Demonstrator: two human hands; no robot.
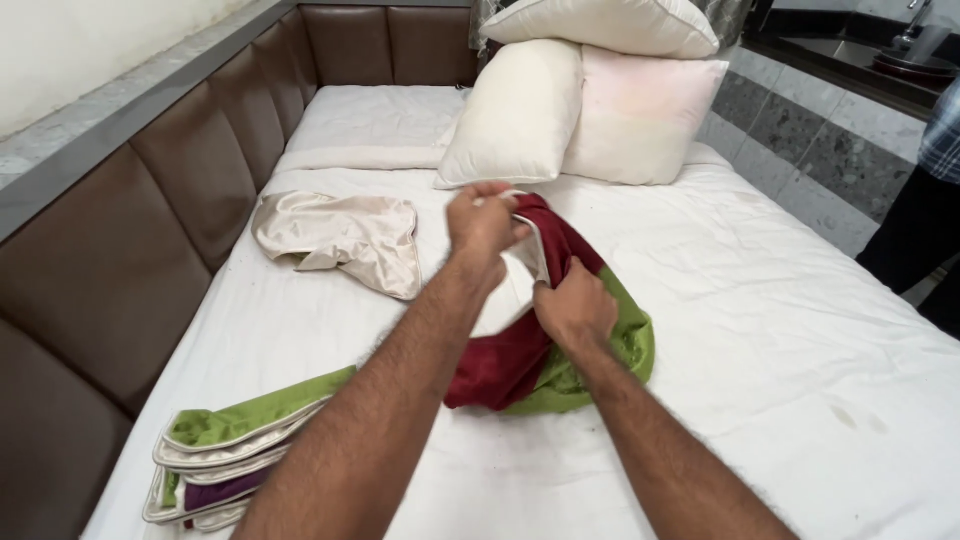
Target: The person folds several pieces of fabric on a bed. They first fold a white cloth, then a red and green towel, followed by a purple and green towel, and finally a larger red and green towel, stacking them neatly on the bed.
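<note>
My left hand grips the top edge of a dark red and green cushion cover with a white lining, lifted above the white bed sheet. My right hand clutches the same cover lower down, fingers bunched in the fabric. The cover hangs crumpled between both hands, its lower part resting on the bed. A beige satin cover lies flat to the left of my hands. A stack of folded green, white and purple covers sits at the near left of the bed.
Three white pillows are piled at the head of the bed. A brown padded headboard runs along the left and far sides. A person in dark trousers stands at the right edge by a tiled wall.
</note>
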